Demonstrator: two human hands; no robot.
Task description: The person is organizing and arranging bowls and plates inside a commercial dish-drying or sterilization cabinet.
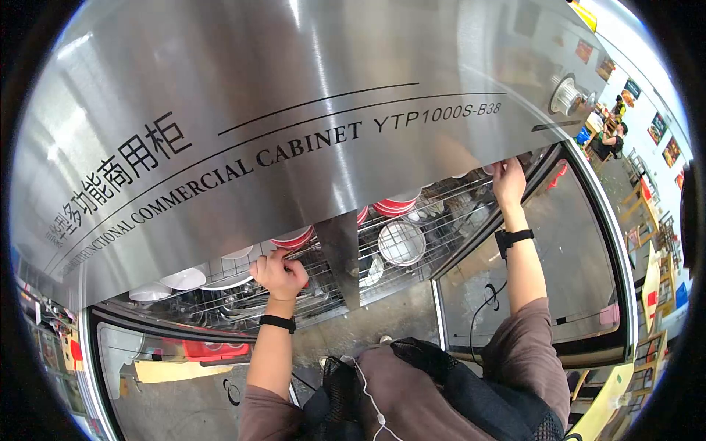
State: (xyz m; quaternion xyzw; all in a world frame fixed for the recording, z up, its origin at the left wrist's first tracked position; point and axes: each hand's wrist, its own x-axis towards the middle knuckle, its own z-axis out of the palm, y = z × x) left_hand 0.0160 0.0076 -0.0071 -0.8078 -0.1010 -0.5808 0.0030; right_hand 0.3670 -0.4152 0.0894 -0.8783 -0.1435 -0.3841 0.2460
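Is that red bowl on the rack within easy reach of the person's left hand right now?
Probably yes. The left hand grips the wire rack right beside the red bowl, the cabinet stands open, and nothing shows between them.

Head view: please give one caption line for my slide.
Left hand grips the wire rack of a steel commercial cabinet holding bowls; right hand reaches to its upper edge.
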